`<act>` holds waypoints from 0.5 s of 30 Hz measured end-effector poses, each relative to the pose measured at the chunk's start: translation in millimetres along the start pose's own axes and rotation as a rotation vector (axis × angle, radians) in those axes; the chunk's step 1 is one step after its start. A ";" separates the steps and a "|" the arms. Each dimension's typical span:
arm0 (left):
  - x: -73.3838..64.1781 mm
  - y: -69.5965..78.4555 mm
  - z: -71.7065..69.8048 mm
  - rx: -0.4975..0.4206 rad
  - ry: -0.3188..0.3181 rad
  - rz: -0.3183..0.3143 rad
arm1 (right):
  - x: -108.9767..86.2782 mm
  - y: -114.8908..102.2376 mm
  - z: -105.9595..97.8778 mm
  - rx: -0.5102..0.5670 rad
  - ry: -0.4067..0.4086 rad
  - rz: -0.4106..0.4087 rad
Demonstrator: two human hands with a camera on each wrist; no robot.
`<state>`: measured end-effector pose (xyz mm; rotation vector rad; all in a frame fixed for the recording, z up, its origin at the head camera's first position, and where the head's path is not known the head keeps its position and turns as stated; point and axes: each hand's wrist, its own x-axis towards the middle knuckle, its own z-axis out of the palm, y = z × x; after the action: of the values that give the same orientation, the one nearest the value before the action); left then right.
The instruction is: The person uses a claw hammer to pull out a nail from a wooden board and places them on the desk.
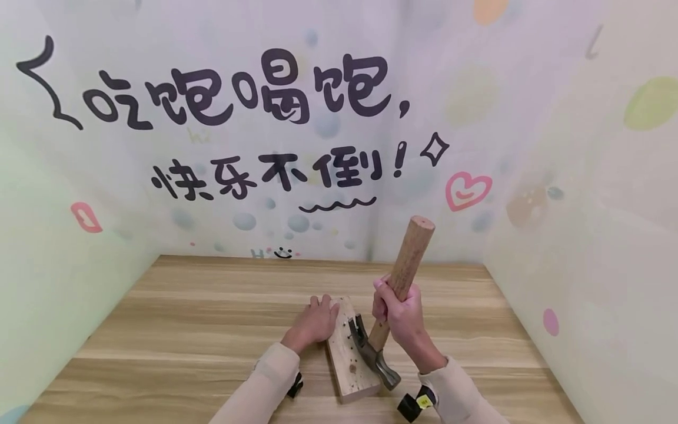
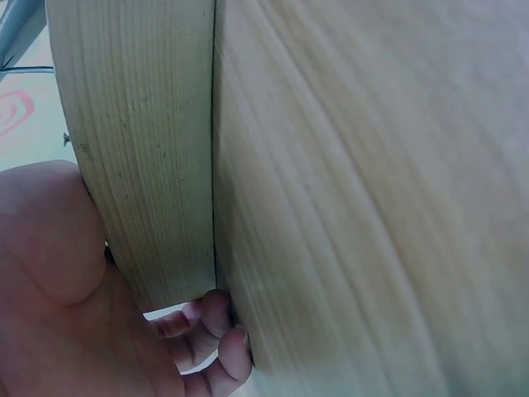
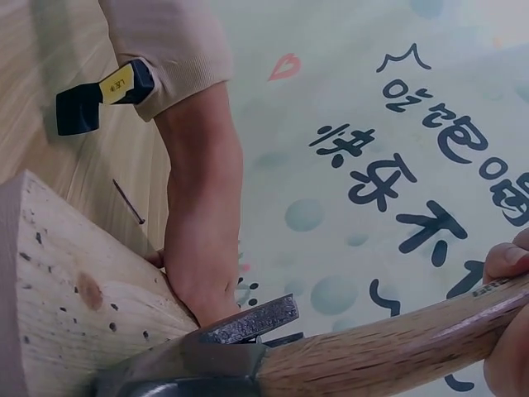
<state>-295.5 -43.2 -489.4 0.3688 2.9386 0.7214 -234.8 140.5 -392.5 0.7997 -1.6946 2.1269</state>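
A pale wooden block (image 1: 343, 365) lies lengthwise on the table, its top dotted with small holes and a dark knot. My left hand (image 1: 313, 323) holds the far end; in the left wrist view its fingers (image 2: 216, 351) curl past that end. My right hand (image 1: 401, 312) grips the wooden handle of a claw hammer (image 1: 410, 253), which slants upward. The hammer's metal head (image 1: 373, 356) is at the block's right side, claw pointing away over the top. A nail (image 3: 128, 203) sticks out of the block in the right wrist view. The claw's exact contact with any nail cannot be told.
The wood-grain table (image 1: 212, 318) stretches around the block. Behind it stands a wall (image 1: 254, 235) with dark lettering and printed shapes, and a side wall (image 1: 572, 265) rises on the right. A black wrist camera (image 1: 410, 406) sits beside the right sleeve.
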 end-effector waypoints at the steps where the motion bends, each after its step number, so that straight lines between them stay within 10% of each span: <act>1: -0.3 0.2 0.5 0.004 0.002 0.001 | 0.2 -1.1 0.1 -0.005 -0.001 0.001; 15: -2.6 -3.8 2.9 -0.014 0.089 0.034 | 14.9 -27.1 1.6 0.031 -0.006 0.006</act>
<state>-293.3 -45.9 -493.6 0.3969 3.0149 0.7824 -231.2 144.3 -362.0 0.8113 -1.6732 2.1613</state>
